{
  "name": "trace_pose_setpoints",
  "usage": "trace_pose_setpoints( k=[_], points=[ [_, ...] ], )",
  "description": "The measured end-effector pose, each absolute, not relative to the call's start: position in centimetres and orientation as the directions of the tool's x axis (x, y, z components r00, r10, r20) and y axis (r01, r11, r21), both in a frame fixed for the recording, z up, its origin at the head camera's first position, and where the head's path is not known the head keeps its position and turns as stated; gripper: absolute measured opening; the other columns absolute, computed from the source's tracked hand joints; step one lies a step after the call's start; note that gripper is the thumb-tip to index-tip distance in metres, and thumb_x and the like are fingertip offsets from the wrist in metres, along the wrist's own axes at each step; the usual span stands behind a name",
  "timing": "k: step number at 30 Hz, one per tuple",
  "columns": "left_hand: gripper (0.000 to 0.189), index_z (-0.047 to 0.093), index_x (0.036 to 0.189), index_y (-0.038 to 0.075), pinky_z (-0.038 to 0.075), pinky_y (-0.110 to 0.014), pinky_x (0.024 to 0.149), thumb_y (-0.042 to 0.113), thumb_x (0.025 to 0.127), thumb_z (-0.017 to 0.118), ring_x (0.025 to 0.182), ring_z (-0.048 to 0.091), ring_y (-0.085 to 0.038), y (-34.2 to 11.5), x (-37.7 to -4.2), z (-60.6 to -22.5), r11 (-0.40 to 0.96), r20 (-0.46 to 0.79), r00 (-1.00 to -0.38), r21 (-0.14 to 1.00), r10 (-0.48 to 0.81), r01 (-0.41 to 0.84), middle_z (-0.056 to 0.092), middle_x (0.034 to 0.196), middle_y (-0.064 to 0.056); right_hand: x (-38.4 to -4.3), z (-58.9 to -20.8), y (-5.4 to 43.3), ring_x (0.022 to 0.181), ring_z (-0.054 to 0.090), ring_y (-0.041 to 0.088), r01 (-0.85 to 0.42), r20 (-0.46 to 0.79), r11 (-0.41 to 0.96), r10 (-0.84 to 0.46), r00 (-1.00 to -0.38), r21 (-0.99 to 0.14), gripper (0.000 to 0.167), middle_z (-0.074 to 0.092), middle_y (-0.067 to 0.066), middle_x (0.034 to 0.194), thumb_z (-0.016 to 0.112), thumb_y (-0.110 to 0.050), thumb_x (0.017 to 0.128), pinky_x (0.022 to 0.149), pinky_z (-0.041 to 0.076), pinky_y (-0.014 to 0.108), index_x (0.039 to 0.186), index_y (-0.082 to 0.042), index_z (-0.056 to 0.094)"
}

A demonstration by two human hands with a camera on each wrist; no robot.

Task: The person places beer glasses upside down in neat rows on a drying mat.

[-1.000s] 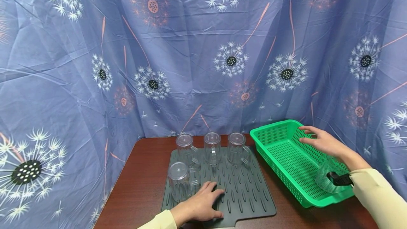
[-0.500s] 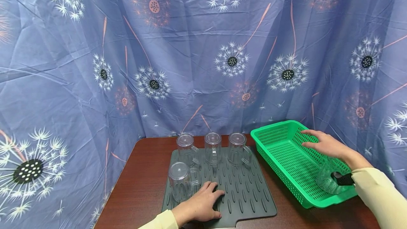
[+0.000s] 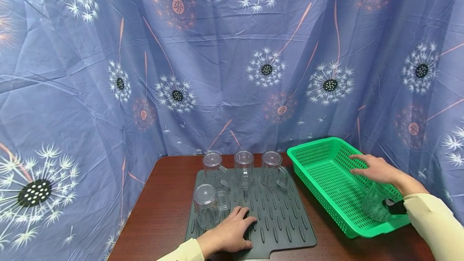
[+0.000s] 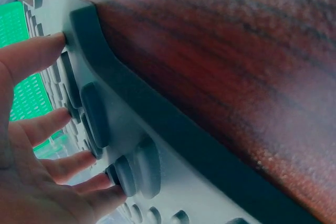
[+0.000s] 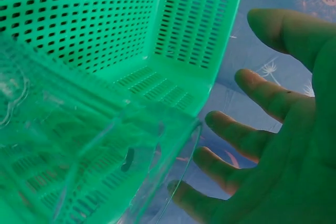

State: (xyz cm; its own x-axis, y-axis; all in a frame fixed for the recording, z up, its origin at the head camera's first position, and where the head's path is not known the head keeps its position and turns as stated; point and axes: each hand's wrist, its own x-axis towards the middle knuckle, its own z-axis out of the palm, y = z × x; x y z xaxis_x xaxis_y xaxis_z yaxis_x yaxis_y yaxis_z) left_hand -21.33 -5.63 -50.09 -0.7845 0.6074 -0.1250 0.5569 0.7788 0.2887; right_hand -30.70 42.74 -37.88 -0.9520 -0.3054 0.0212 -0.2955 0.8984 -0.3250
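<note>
My left hand (image 3: 233, 230) rests on the grey ridged drying mat (image 3: 277, 228), fingers spread, fingertips touching it near its front edge in the left wrist view. Just left of that hand a clear glass mug (image 3: 206, 208) stands upside down, handle to the right. Several more such mugs line the mat's back edge, among them a middle mug (image 3: 243, 170) and a right mug (image 3: 270, 172). My right hand (image 3: 378, 171) hovers over the green basket (image 3: 315, 186), fingers apart and holding nothing. Beneath its wrist, a glass mug (image 3: 375, 204) lies in the basket; its clear wall (image 5: 105, 150) shows close to the fingertips.
The mat and basket sit on a dark red-brown wooden table (image 3: 156, 208), the basket to the right of the mat. A blue curtain (image 3: 217, 71) with dandelion prints hangs behind the table and along both sides.
My right hand has moved a little right and lower over the basket. The left hand stays in place on the mat. The head view has shifted slightly.
</note>
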Motion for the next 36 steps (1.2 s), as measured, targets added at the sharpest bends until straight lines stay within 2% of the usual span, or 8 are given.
trace_pose_setpoints(
  k=[11,23,29,36],
  points=[
    [0.063,0.055,0.142,0.030,0.047,-0.044,0.106,0.045,0.084,0.078,0.141,0.039,-0.026,-5.8,-21.4,-50.0,0.775,-0.117,-0.784,0.293,0.610,0.560,0.043,0.153,-0.008,-30.7,-38.3,43.6,0.120,0.041,0.068,-0.266,-0.099,0.920,-0.305,-0.947,-0.287,0.066,0.044,0.044,0.138,0.067,-0.039,0.095,0.083,0.045,0.066,0.137,0.009,0.051],
    [0.063,0.057,0.141,0.029,0.046,-0.043,0.107,0.045,0.084,0.078,0.141,0.039,-0.026,-5.8,-21.4,-50.0,0.766,-0.105,-0.777,0.290,0.621,0.573,0.044,0.152,-0.008,-30.7,-38.5,44.3,0.118,0.047,0.065,-0.249,-0.198,0.910,-0.325,-0.925,-0.333,0.067,0.040,0.049,0.136,0.068,-0.034,0.095,0.082,0.049,0.060,0.136,0.015,0.047],
    [0.062,0.057,0.141,0.029,0.046,-0.043,0.107,0.045,0.084,0.078,0.141,0.039,-0.026,-5.8,-21.4,-50.1,0.769,-0.116,-0.779,0.297,0.617,0.565,0.044,0.152,-0.007,-30.5,-38.3,44.7,0.118,0.045,0.066,-0.235,-0.255,0.915,-0.325,-0.911,-0.328,0.068,0.037,0.051,0.136,0.070,-0.032,0.094,0.083,0.049,0.061,0.137,0.016,0.045],
    [0.063,0.056,0.141,0.029,0.046,-0.043,0.107,0.046,0.085,0.077,0.141,0.038,-0.027,-5.8,-21.4,-50.1,0.769,-0.118,-0.777,0.297,0.618,0.566,0.043,0.153,-0.007,-30.6,-38.6,45.0,0.120,0.039,0.070,-0.223,-0.296,0.912,-0.330,-0.896,-0.343,0.074,0.033,0.052,0.137,0.077,-0.026,0.087,0.083,0.049,0.063,0.138,0.016,0.044]
  ],
)
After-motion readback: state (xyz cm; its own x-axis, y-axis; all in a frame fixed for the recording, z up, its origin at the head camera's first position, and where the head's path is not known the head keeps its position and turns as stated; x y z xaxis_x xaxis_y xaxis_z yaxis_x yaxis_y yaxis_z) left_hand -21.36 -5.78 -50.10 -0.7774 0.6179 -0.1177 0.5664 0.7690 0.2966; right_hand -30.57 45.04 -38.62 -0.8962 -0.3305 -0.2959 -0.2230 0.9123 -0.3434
